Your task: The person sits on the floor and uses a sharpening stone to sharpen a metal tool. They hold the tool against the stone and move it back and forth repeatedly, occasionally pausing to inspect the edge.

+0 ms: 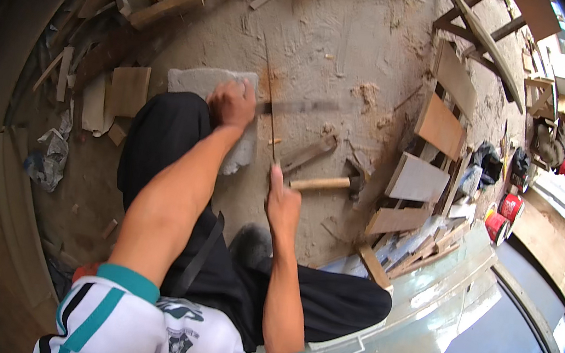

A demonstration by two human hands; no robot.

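- Strip [306, 108], motion-blurred and dark, runs right from the left hand over the bare ground [362, 58], crossing the rod in view.
- Left hand [232, 103]: a fist, fingers curled closed around the strip's near end, in front of a grey block [188, 80]; whether the two touch, I cannot tell.
- Right hand [284, 202]: fingers folded in, thumb extended along the near end of a thin, dark rod [271, 82], gripped and pointing away; its exact kind is unclear.
- Hammer [324, 183]: on the ground, handle end just beside the right hand, head to the right.
- Boards [440, 126]: a row farther right.
- Buckets [497, 226]: two, red, beyond the boards.
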